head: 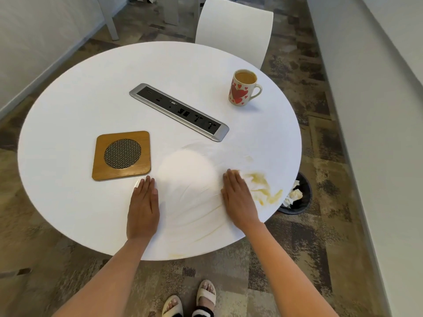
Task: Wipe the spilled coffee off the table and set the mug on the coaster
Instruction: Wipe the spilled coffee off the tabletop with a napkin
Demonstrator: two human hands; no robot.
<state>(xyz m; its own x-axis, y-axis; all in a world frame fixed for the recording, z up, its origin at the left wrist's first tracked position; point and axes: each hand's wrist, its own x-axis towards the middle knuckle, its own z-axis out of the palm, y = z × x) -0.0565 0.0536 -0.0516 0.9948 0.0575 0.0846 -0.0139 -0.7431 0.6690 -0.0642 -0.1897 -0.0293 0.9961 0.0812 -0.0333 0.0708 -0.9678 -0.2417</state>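
My left hand lies flat on the round white tabletop, palm down; its fingers are straight and close together, they point away from me and hold nothing. My right hand is also flat with palm down; its straight fingers press on a crumpled white paper tissue, which is blurred, and they do not curl around it. The tissue touches the light brown puddle of spilled coffee near the right edge; thin brown streaks run across the tabletop toward me.

The cream ceramic mug with red hearts stands upright at the far right, well apart from both hands; it has coffee inside and its handle points to the right. The square wooden coaster with a round metal mesh centre lies flat just beyond my left hand, with nothing on it.

Between coaster and mug sits a long silver and black socket panel; its long axis goes diagonally from far left to near right, and its markings are too small to read. A white chair stands behind the tabletop; a black bin with crumpled tissues is on the floor at the right.
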